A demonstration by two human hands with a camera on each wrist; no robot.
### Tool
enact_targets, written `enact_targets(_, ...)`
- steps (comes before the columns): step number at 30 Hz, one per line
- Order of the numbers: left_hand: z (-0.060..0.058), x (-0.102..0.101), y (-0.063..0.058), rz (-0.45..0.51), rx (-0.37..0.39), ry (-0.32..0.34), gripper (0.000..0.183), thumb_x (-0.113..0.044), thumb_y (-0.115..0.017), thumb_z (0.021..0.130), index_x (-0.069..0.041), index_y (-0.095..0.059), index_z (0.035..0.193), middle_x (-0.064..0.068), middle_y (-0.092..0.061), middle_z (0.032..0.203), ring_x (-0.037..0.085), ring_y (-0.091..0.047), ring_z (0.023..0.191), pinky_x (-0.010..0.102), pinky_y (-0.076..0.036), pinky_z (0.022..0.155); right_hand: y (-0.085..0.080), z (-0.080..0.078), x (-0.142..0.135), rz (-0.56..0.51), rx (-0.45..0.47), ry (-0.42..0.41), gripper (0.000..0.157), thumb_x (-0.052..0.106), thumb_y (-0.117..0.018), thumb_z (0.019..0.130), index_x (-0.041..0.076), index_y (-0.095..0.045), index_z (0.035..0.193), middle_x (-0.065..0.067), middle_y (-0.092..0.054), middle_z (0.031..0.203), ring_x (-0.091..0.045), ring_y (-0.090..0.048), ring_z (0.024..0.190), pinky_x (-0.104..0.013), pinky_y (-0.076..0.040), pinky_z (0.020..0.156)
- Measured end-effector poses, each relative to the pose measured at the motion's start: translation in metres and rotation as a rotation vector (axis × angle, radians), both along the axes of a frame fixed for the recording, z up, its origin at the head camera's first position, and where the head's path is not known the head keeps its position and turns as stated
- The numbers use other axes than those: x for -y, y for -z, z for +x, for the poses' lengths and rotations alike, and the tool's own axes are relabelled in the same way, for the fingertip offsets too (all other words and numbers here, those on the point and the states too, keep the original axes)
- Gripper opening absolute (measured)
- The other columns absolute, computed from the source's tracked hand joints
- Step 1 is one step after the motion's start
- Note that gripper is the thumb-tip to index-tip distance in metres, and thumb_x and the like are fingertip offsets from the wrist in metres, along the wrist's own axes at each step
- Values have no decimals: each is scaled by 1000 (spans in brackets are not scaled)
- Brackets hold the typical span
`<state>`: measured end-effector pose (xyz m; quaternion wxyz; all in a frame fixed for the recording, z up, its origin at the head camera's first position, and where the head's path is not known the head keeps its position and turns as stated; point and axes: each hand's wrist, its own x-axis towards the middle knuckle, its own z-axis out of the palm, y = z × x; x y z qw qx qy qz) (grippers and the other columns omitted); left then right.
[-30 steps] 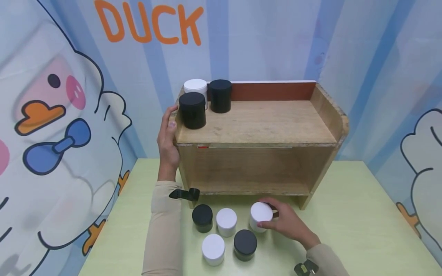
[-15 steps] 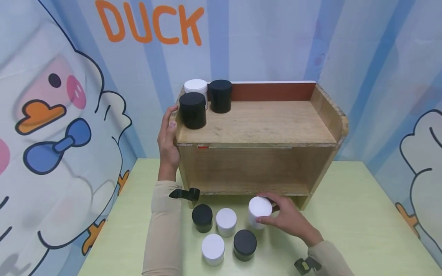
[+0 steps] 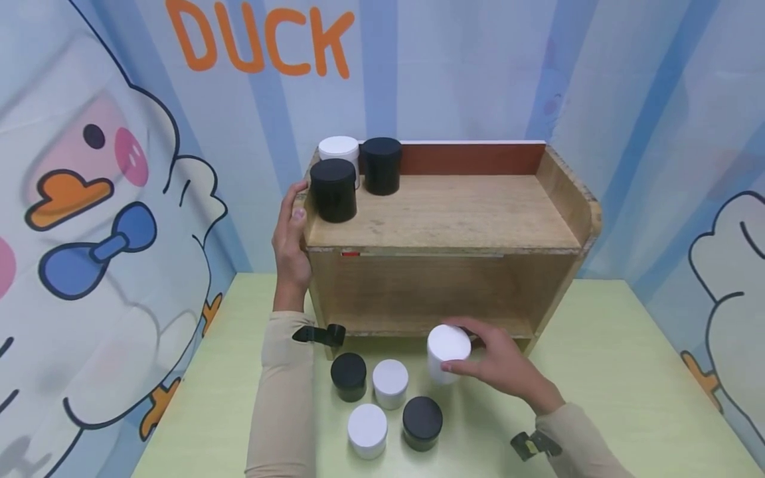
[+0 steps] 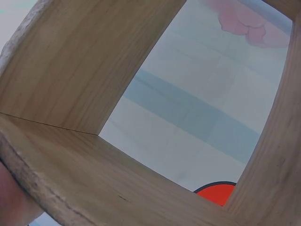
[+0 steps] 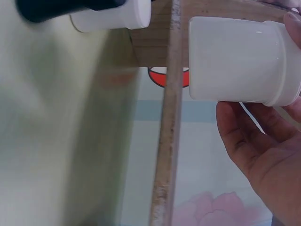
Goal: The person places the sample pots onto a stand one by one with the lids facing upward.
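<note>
My right hand (image 3: 508, 368) pinches a white lidded jar (image 3: 448, 348) between thumb and fingers, in front of the wooden shelf's lower board. The right wrist view shows this jar raised off the table, with fingers (image 5: 235, 134) against its side. My left hand (image 3: 291, 259) grips the left side panel of the wooden shelf (image 3: 454, 219), thumb toward the front. On the table beside the held jar stand two white jars, one near the back (image 3: 390, 383) and one in front (image 3: 367, 431), and two black jars, left (image 3: 349, 376) and right (image 3: 422, 423).
On the shelf's top board, at the left, stand a white jar (image 3: 339, 147) and two black jars, one in front (image 3: 333, 190) and one behind (image 3: 382, 166). The shelf's right side panel (image 3: 568, 192) rises above that board. A duck-print curtain (image 3: 466, 73) hangs behind the pale green table (image 3: 621, 398).
My right hand has lifted the white jar off the table and moved it slightly up and left toward the shelf. The left hand keeps its place on the side panel.
</note>
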<state>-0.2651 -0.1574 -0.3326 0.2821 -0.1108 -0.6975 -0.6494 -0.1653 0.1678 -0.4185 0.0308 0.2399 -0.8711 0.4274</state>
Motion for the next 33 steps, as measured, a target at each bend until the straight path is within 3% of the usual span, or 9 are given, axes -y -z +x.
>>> enact_targets(7,0,0,0,-4,-6,-1,52,-42,-35,99,-33,-46,148,-10,-44,157,13,-31,151,57,-17,125,-15,-6,-2,14,-22,-49,59,23,-88,75,8,-65,128,-8,-73,118,-4,-63,90,-26,-55,78)
enact_targets(20,-1,0,0,-4,-6,-9,52,-42,-35,98,-34,-47,148,-10,-43,158,13,-31,151,58,-18,124,-42,-9,-3,68,-44,-106,59,24,-87,77,8,-64,129,-8,-73,118,-10,-66,93,-25,-57,81)
enact_targets(33,-2,0,1,-9,-11,-19,53,-41,-35,98,-31,-48,147,-9,-44,157,13,-31,151,57,-17,125,-74,-9,-1,89,-129,-206,57,22,-86,77,8,-65,128,-5,-74,112,-6,-64,94,-24,-58,80)
